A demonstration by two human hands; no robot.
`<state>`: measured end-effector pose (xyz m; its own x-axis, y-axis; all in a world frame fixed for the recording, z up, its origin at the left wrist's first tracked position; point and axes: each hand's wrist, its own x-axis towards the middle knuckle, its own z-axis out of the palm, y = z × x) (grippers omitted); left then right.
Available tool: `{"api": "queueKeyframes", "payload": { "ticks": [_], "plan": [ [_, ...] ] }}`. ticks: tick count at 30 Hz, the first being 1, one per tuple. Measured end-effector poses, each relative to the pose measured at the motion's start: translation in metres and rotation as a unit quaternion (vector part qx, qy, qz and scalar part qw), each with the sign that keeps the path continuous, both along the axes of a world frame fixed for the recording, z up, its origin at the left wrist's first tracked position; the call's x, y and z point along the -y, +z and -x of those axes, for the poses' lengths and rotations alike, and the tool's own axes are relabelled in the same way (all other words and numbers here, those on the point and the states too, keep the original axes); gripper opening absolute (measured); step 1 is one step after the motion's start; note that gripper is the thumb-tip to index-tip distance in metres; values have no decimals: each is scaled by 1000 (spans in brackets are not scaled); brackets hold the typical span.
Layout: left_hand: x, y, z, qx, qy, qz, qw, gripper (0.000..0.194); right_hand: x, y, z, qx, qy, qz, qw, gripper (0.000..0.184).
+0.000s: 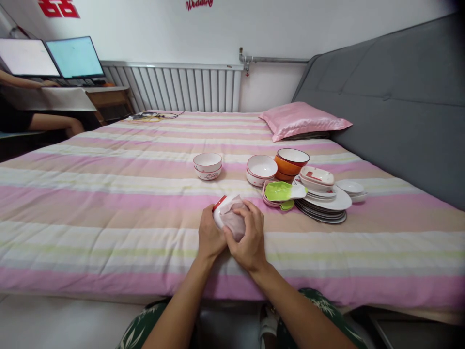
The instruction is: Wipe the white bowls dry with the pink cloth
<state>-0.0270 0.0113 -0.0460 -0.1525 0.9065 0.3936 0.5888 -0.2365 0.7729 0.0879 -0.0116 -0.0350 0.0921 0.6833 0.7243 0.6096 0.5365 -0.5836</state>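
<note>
Near the bed's front edge, my left hand [210,233] grips a white dish with a red edge [219,218], probably a small bowl, tilted on its side. Fingers of my right hand [250,237] curl around a pale pinkish cloth [235,224] pressed against the dish. The cloth and both hands hide much of the dish's shape. Beyond my hands stand two stacked white bowls with red rims [208,164]. To their right is another stack of white bowls [262,167], beside stacked orange bowls [286,167].
Green spoon-shaped dishes [281,191] lie by a stack of plates [337,199] topped with small square dishes [317,177]. Small white dishes [350,188] sit at their right. A pink pillow [303,120] rests near the grey headboard [392,82]. Cables [156,115] lie far left, near a seated person [54,121].
</note>
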Motion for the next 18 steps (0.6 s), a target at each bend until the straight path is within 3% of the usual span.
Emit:
{"api": "queueKeyframes", "payload": {
  "ticks": [8, 12, 16, 18],
  "plan": [
    [2, 5, -5, -17, 15, -4, 1000, 68, -2, 3, -11, -34, 26, -23, 999, 29],
    [0, 3, -6, -41, 16, -24, 999, 68, -10, 5, -21, -133, -6, 31, 991, 24],
    [0, 5, -5, -46, 12, -31, 998, 66, -29, 3, -35, -291, 12, 96, 952, 24],
    [1, 7, -5, -44, 13, -31, 998, 66, -38, 3, -41, -422, 43, 123, 897, 28]
  ]
}}
